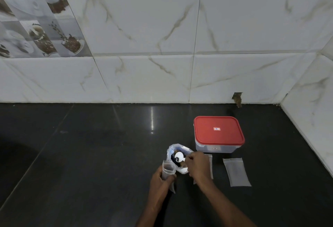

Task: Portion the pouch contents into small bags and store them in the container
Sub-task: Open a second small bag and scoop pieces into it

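A clear pouch (173,150) with dark contents stands open on the black counter. My right hand (196,165) holds a white spoon (179,156) whose bowl is inside the pouch's mouth. My left hand (160,181) grips a small clear bag (168,170), upright and open at the top, just left of the pouch. Another small bag (237,171) lies flat to the right. One more bag (210,165) lies partly hidden under my right hand. Behind them sits the container (207,147), clear-walled, with its red lid (219,130) on.
The black counter (90,163) meets a white marble-tiled wall (144,79) at the back and another on the right. A small hole (237,98) shows in the back wall behind the container.
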